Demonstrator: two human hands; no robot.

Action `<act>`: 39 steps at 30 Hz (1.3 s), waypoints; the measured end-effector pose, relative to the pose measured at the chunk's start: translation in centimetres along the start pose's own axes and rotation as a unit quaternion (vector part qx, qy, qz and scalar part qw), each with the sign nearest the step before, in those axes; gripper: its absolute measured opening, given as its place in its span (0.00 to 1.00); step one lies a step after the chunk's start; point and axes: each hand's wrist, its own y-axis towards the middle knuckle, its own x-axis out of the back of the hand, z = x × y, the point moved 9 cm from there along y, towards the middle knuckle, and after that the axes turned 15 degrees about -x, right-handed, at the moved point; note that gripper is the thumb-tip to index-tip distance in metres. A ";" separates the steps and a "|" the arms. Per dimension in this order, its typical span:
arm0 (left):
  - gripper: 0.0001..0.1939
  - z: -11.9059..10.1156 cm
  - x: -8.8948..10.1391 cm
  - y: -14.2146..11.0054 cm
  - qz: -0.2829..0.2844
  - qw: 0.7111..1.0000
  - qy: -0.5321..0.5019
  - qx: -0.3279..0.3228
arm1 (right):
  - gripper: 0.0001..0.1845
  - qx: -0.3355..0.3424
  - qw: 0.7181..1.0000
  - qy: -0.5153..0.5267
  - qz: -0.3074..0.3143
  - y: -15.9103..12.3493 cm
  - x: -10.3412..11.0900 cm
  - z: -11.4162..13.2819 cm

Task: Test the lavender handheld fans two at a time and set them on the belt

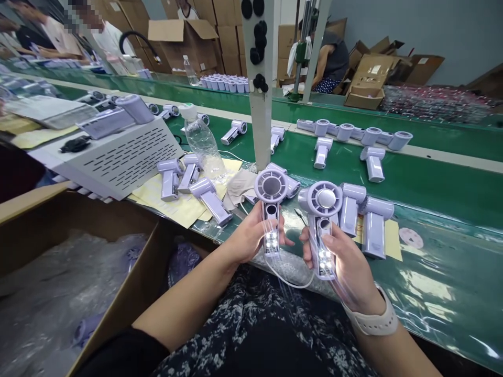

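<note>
My left hand [247,238] is closed around the handle of a lilac handheld fan [271,195], held upright with its round head facing me and small lights lit on the handle. My right hand [346,262] grips a second lilac fan [323,209] the same way, its handle lights also on. A white cord [291,280] hangs from the left fan and loops below both hands. Both fans hover over the near edge of the green belt [432,183]. A pale watch strap [375,319] circles my right wrist.
Several more lilac fans lie on the belt, some beside my right hand [373,222] and some to the left on yellow sheets [173,201]. A clear bottle [202,141], a white post [261,89], a white perforated box [118,157] and an open carton [58,283] surround me. Other people sit at the far side.
</note>
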 end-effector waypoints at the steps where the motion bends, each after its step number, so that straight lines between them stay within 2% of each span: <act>1: 0.21 -0.1 0.0 -0.1 0.000 1.000 -0.001 -0.001 | 0.13 -0.002 1.000 -0.005 0.002 0.0 0.0 0.0; 5: 0.21 -0.1 -0.2 -0.4 0.006 1.000 0.013 0.002 | 0.14 0.010 1.000 -0.004 -0.004 0.1 -0.1 0.3; 9: 0.25 0.2 0.6 -0.6 -0.033 0.996 0.086 0.017 | 0.13 0.026 0.999 0.029 -0.032 0.1 0.4 0.6; 11: 0.30 0.5 0.7 -0.7 -0.050 0.992 0.109 0.027 | 0.19 0.012 0.999 0.035 -0.010 0.2 0.3 0.3; 14: 0.34 0.8 0.1 -0.7 -0.043 0.995 0.079 0.033 | 0.30 -0.004 0.998 0.057 0.000 0.2 0.4 -0.2; 17: 0.29 0.3 -1.2 -0.8 -0.016 0.999 0.027 0.026 | 0.23 0.002 0.994 0.106 -0.029 -0.5 0.7 0.0; 22: 0.23 -2.8 -4.4 -2.1 0.063 0.998 -0.022 0.023 | 0.16 0.028 0.991 0.130 0.031 -2.7 -1.9 2.1; 24: 0.21 -3.8 -5.0 -2.5 0.064 0.998 -0.016 0.022 | 0.13 0.056 0.990 0.123 0.029 -3.4 -2.2 3.1; 26: 0.22 -4.2 -4.9 -2.5 0.041 0.999 -0.009 0.016 | 0.11 0.070 0.990 0.120 0.021 -3.6 -2.1 3.8; 28: 0.26 -3.7 -4.5 -2.1 0.008 1.000 -0.010 0.021 | 0.12 0.065 0.990 0.123 0.010 -3.2 -1.9 3.8; 30: 0.29 -2.4 -4.2 -1.6 -0.010 0.998 -0.025 0.055 | 0.15 0.048 0.990 0.131 -0.004 -2.7 -1.7 3.6; 33: 0.27 -0.6 -4.0 -1.2 -0.025 0.992 -0.054 0.109 | 0.18 0.018 0.990 0.133 -0.031 -2.2 -1.5 3.0; 36: 0.22 -0.7 -4.1 -0.7 -0.025 0.991 -0.092 0.095 | 0.21 -0.001 0.991 0.127 -0.046 -2.3 -1.4 2.7; 39: 0.18 -1.5 -4.9 -0.6 0.014 0.988 -0.131 0.079 | 0.19 0.004 0.989 0.132 -0.063 -2.7 -0.8 3.0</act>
